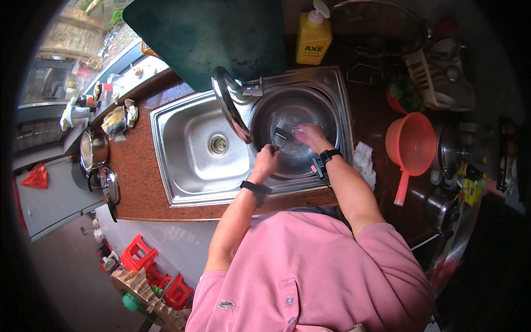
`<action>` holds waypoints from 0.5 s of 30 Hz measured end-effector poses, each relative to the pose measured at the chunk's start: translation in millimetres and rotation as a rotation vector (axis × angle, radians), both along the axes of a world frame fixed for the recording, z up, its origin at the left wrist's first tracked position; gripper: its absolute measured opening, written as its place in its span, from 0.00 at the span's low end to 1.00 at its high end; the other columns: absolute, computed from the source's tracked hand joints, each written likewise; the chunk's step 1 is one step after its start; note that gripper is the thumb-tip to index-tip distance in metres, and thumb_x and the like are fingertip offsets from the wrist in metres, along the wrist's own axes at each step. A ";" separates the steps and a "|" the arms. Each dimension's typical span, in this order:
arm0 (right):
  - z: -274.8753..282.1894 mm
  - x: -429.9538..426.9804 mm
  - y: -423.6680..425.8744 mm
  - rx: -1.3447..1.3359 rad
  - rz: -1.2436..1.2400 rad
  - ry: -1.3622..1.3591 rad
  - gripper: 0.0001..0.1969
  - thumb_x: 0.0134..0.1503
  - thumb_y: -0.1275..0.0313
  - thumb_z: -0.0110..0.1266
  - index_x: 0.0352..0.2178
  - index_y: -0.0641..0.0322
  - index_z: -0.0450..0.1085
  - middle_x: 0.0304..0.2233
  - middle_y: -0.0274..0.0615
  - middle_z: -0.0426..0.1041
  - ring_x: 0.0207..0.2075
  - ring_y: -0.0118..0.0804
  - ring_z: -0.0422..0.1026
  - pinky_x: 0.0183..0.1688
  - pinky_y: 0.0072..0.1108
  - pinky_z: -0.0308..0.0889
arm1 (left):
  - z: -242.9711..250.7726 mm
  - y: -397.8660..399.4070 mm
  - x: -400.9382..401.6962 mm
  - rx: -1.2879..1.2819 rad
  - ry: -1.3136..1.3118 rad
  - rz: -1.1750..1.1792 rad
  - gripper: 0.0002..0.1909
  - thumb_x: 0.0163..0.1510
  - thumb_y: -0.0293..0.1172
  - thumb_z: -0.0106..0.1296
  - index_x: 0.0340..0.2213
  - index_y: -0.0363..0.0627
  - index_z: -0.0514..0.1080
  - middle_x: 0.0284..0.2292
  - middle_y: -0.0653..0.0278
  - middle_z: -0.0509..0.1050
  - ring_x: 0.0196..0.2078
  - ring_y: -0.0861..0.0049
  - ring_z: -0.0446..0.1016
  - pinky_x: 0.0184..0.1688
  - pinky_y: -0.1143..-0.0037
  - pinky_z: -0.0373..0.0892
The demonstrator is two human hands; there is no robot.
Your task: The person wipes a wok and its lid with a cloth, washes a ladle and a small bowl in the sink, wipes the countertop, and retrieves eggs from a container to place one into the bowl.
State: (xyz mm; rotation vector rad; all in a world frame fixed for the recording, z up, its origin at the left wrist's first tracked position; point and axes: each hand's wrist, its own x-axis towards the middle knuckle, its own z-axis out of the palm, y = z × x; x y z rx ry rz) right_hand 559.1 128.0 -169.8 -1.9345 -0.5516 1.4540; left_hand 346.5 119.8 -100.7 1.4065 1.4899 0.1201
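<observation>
My left hand (268, 159) is at the left rim of a large round metal basin (298, 93), its fingers closed on the thin end of a small metal utensil. The utensil's dark, flat head (281, 133) points into the basin; its exact kind is unclear. Just right of that head, my right hand (309, 136) is low inside the basin, blurred, so its grip cannot be made out. The basin sits in the right bowl of a steel double sink (202, 179). A curved chrome faucet (226, 99) reaches over the divider beside the basin.
Behind the sink stand a dark green board (207, 39) and a yellow AXE pump bottle (314, 41). To the right are a white cloth (364, 164), a red plastic dipper (410, 143) and a dish rack (427, 79). Metal pots (93, 149) line the counter's left end.
</observation>
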 end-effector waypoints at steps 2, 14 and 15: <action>19.0 -7.0 7.0 0.049 -0.151 0.629 0.11 0.51 0.70 0.53 0.35 0.66 0.71 0.33 0.48 0.75 0.33 0.42 0.75 0.36 0.28 0.70 | -0.3 2.4 2.2 -0.012 0.000 0.013 0.16 0.51 0.34 0.50 0.38 0.34 0.69 0.35 0.44 0.74 0.42 0.51 0.72 0.44 0.64 0.68; 34.0 -7.4 0.2 0.000 0.210 0.414 0.11 0.55 0.76 0.49 0.38 0.75 0.68 0.31 0.50 0.75 0.31 0.37 0.76 0.33 0.21 0.72 | 13.0 4.0 4.5 -0.277 -0.302 0.090 0.08 0.54 0.30 0.45 0.31 0.35 0.67 0.22 0.68 0.66 0.25 0.80 0.64 0.29 0.78 0.63; 35.7 -8.4 -0.8 0.029 0.136 0.474 0.11 0.55 0.76 0.49 0.37 0.75 0.68 0.31 0.51 0.75 0.30 0.37 0.76 0.33 0.21 0.73 | 14.9 4.7 4.5 -0.260 -0.331 0.081 0.08 0.55 0.29 0.45 0.29 0.35 0.66 0.21 0.71 0.63 0.25 0.83 0.60 0.27 0.80 0.61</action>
